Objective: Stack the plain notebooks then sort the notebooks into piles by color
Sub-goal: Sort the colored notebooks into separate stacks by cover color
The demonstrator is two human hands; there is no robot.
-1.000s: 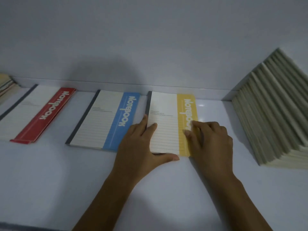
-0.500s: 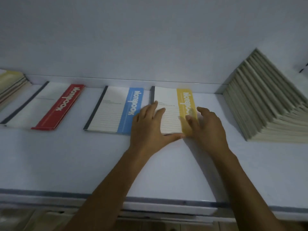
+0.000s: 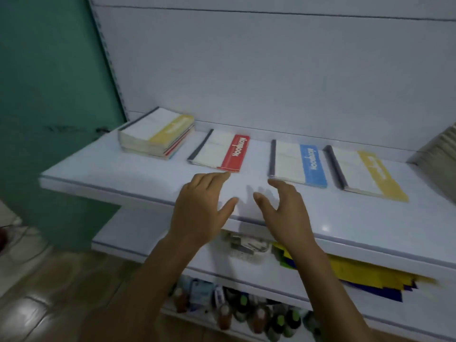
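Observation:
On the white shelf point(image 3: 138, 174) lie a red notebook point(image 3: 222, 154), a blue notebook point(image 3: 298, 166) and a yellow notebook point(image 3: 365, 174), side by side. At the far left stands a mixed stack of notebooks point(image 3: 155, 137) with a yellow one on top. A pile of plain notebooks point(image 3: 441, 146) leans at the right edge, mostly cut off. My left hand point(image 3: 199, 211) and my right hand point(image 3: 283, 213) hover over the shelf's front edge, below the red and blue notebooks. Both have spread fingers and hold nothing.
A lower shelf holds yellow and blue paper sheets point(image 3: 370, 275) and a small basket of items point(image 3: 246, 245). Several small bottles point(image 3: 246, 314) stand on the bottom shelf. A green wall point(image 3: 49, 95) is at the left, brown floor tiles below.
Both hands let go of the yellow notebook and drew back left toward the shelf's front edge. The view pulled back and left, bringing the mixed stack and lower shelves into sight.

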